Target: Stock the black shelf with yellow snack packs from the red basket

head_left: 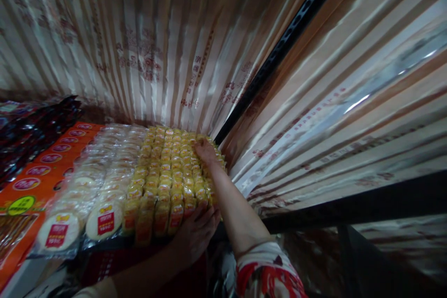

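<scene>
Rows of small yellow packets (164, 158) stand packed together on a shelf. At their back right corner my right hand (205, 151) rests on the packets with its fingers bent down; whether it grips one is too blurred to tell. My left hand (200, 228) is at the front right edge of the rows, its fingers extended against the front packets. To the left of the yellow rows lie two rows of clear-wrapped round white items (104, 221) with red labels.
Orange packages (45, 158) and dark shiny packets (38, 132) lie at the far left. Pleated printed sheeting (150, 46) hangs behind and to the right. A black perforated post (279, 51) rises behind the packets, and a dark bar (349, 200) crosses at right.
</scene>
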### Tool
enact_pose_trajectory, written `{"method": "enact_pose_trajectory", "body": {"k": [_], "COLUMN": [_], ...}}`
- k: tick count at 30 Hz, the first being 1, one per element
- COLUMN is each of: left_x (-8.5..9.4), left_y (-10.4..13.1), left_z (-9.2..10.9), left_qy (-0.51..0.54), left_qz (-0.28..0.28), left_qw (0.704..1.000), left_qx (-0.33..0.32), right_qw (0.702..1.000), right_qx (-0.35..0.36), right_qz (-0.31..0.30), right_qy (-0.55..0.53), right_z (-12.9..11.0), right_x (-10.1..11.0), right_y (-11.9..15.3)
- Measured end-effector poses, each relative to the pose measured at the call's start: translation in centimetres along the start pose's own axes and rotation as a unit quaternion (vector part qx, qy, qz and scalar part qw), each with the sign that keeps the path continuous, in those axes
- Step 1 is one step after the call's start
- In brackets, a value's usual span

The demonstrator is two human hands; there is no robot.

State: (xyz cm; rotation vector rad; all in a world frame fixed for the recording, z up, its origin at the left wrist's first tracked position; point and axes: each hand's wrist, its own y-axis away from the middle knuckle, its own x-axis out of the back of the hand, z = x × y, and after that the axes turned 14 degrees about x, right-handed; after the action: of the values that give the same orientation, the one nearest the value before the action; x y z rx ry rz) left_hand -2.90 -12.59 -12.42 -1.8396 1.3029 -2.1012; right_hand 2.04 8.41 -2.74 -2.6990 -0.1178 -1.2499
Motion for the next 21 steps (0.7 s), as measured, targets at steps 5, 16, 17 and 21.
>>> {"method": "enact_pose_trajectory", "body": {"k": [5,16,17,21], "left_x": [0.4,1.7,1.9,2.4], "left_y": [0.1,-0.5,-0.5,-0.6], "left_z": [-0.2,0.0,-0.1,-0.2], "left_qy": [0.018,0.012,0.012,-0.011], "left_qz": [-0.016,-0.036,-0.035,-0.016], "left_qw": [1.0,0.999,0.999,1.0], "left_qx": [-0.003,0.028,0.03,0.016], "right_qw": [0.997,0.995,0.996,0.998], "right_qx": [0.05,0.022,0.018,0.047], "right_qz": [0.033,0.074,0.064,0.05], "right_qy": [0.046,-0.058,-0.052,-0.01], "right_z": [-1.1,0.7,0.7,0.5], "right_x": [1.1,4.9,4.9,5.0], "right_y": [0.9,8.0,8.9,11.6]}}
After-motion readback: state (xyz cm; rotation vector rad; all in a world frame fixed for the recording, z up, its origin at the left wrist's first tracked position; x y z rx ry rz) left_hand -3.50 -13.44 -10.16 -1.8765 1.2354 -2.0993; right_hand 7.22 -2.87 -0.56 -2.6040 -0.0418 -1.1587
